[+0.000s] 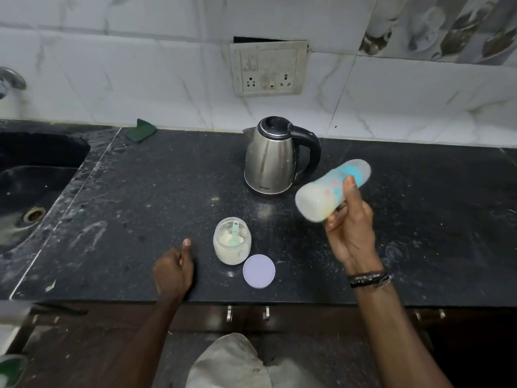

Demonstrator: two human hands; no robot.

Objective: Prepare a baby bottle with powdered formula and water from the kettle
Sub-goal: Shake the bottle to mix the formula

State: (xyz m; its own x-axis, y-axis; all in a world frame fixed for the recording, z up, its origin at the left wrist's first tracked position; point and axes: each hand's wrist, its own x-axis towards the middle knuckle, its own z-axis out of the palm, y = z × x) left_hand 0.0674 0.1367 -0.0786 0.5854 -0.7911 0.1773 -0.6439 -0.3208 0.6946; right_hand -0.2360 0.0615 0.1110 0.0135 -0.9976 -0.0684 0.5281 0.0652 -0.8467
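A person's right hand grips one baby bottle in the air above a dark stone worktop, fingers wrapped round its middle and thumb pressed on its side. The bottle lies tilted nearly flat, blurred, with pale milky liquid at its lower-left end, just to the right of the single steel kettle, which stands upright near the tiled wall, black handle facing the bottle. In front of the kettle stands one open jar of formula powder with one green scoop resting inside; its one lilac lid lies flat, touching the jar's base on the side away from the kettle. The left hand rests on the worktop left of the jar, fingers curled in, thumb up, holding nothing. A green scrub pad lies by the wall, well left of the kettle.
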